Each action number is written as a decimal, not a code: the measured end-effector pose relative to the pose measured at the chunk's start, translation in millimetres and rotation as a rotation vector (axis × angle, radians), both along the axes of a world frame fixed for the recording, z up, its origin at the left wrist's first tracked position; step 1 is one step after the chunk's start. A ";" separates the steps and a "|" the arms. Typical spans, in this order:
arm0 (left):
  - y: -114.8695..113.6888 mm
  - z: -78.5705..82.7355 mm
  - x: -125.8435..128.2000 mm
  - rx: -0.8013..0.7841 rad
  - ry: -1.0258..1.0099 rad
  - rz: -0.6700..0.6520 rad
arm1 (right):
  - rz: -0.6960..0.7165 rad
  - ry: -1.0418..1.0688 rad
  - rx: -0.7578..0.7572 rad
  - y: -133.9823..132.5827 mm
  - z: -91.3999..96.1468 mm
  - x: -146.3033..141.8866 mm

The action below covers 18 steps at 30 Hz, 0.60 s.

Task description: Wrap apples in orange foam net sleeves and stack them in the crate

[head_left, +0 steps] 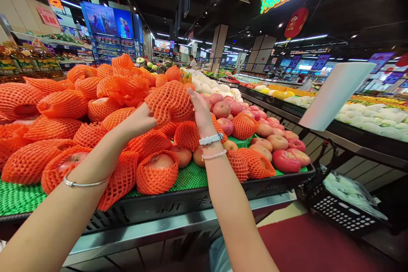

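Because our left hand (145, 115) and right hand (201, 110) clasp the orange foam net (170, 101) from either side, it lies directly between our palms, its longer axis spanning them, neither hand clearly nearer; its contents are hidden.

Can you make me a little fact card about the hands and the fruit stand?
Left hand: on the bundle's left end, fingers hidden
Right hand: on its right end
Between them: orange foam-net bundle, contents hidden
Left wrist: bangle
Right wrist: watch, beaded bracelet
Nearby: red apples
Under fruit: green mat
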<state>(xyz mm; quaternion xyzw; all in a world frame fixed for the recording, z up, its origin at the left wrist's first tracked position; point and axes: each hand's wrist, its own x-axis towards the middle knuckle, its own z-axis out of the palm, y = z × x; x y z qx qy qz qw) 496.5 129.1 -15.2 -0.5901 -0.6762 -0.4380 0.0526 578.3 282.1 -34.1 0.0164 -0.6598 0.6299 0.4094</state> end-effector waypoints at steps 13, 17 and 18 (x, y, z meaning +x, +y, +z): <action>5.7 -8.5 -12.8 -0.033 0.331 0.020 | -0.195 -0.022 0.112 -6.2 -7.3 -7.9; 7.0 -9.4 -9.3 0.020 0.198 0.039 | -0.123 0.013 0.140 -12.2 -7.2 -8.3; 7.9 -9.4 -8.1 0.041 0.156 0.023 | -0.114 0.024 0.152 -14.1 -6.8 -8.3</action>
